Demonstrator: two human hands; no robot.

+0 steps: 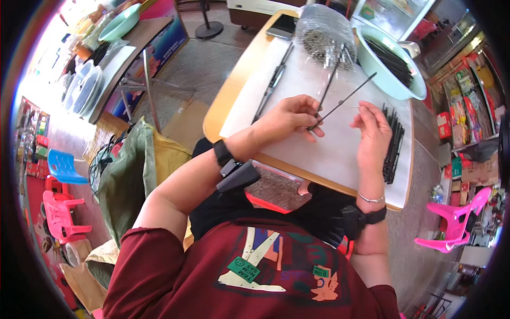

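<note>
My left hand (291,118) is closed on two thin black rods (348,98) that fan out from its fingertips toward the far side of the table. Beside it, to the right, my right hand (373,127) is raised with thumb and fingertips pinched together. A faint thin line, like a fine wire, shows at those fingertips, but I cannot make out what it is. To the right of my right hand, a row of black rods (393,149) lies along the table edge. More black rods (274,82) lie to the left, beyond my left hand.
On the white-covered table (319,154) sits a clear plastic bag (324,26) of small metallic pieces. Beside it, a pale green basin (417,87) holds black rods. A phone (282,25) lies at the far left corner. A green sack (125,175) and pink chair (458,218) stand around.
</note>
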